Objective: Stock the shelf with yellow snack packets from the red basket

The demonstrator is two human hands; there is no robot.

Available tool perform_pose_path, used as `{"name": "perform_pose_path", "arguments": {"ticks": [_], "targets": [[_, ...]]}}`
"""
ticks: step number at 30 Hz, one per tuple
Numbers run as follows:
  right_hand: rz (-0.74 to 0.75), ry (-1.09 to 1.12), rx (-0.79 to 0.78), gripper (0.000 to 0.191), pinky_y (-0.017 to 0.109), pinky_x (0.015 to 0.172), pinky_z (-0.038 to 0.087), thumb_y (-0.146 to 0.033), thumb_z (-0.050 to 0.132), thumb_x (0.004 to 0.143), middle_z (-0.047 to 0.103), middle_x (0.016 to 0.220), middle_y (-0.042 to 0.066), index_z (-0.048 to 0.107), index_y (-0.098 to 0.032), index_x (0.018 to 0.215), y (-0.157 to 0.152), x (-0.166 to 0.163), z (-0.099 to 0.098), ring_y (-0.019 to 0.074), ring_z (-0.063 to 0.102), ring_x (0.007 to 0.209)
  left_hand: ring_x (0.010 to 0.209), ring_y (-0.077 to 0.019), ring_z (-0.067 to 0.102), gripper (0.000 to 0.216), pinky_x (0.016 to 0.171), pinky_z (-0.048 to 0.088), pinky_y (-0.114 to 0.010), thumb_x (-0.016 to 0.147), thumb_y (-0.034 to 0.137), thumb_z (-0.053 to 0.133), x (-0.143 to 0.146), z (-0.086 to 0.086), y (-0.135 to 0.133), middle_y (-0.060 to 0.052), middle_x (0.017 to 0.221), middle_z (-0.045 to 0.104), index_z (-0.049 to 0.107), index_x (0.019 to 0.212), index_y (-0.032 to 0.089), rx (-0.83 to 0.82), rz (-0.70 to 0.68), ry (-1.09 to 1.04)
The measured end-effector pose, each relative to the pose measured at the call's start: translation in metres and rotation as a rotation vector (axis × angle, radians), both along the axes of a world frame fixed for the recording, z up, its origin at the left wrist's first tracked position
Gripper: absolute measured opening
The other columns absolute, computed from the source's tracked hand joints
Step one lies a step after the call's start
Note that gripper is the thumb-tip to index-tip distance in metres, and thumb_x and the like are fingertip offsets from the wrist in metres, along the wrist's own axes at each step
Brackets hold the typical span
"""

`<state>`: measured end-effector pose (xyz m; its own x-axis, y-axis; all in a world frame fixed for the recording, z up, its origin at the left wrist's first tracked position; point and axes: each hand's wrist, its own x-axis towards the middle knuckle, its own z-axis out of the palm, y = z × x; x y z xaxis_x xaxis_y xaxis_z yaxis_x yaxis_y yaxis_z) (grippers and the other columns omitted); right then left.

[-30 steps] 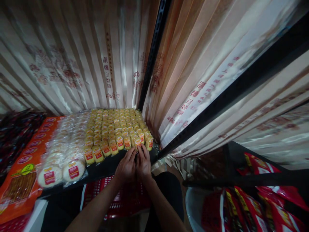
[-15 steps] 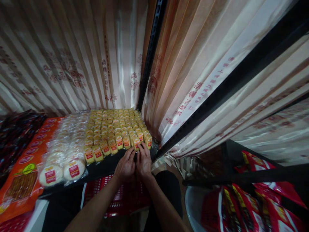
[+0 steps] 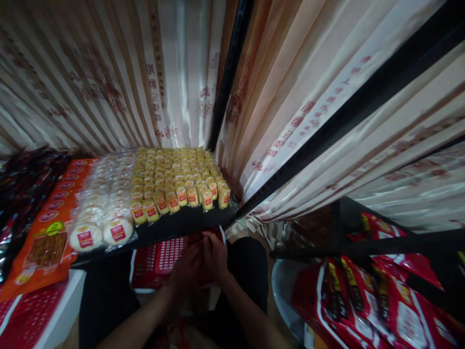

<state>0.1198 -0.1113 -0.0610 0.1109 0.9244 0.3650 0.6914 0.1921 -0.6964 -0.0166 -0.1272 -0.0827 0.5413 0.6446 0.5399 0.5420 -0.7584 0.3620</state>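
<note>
yel pkts | shiny, red lbls | L hand, R hand: can't tell grip

L hand and R hand now withdrawn from yellow pkts. to over red basket, in front of blk. shelf. Front pkt., prev. at fingertips, now stands clear of both.

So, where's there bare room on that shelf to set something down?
The narrow front strip of the black shelf, bordered behind by the yellow packets and at left by the white round packets. Behind and leftward it's crowded with those and an orange packet.
</note>
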Motion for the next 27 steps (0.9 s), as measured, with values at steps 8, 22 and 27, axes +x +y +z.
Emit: {"name": "perform_pose_path", "arguments": {"ticks": [8,22,27], "targets": [[-0.037,-0.023,-0.071,0.026,0.03,0.068,0.053,-0.021,0.04,0.087,0.071,0.084,0.005,0.065,-0.021,0.095,0.001,-0.002,-0.013,0.0181,0.066,0.076,0.11,-0.0199,0.057,0.045,0.09,0.053,-0.036,0.073,0.002,0.039,-0.031,-0.04,-0.011,-0.009,0.117,0.063,0.061,0.11,0.016,-0.359,0.156,0.152],[-0.337,-0.195,0.146,0.049,0.056,0.103,0.03,-0.021,0.034,0.089,0.033,0.139,0.022,0.035,-0.009,0.136,0.102,0.029,0.055,0.0318,0.025,0.132,0.103,-0.0168,0.06,0.032,0.086,0.054,-0.03,0.084,0.008,0.035,0.022,0.018,0.001,-0.011,0.109,0.064,0.062,0.099,0.015,-0.186,-0.004,-0.128],[-0.351,-0.21,0.151,0.053,0.051,0.1,0.034,-0.022,0.038,0.088,0.048,0.126,0.021,0.032,-0.008,0.138,0.112,0.033,0.047,0.0304,0.039,0.121,0.127,-0.0228,0.043,0.026,0.1,0.046,-0.04,0.088,0.016,0.039,0.029,0.043,0.054,-0.013,0.122,0.059,0.063,0.097,0.013,0.014,0.029,-0.079]]}}
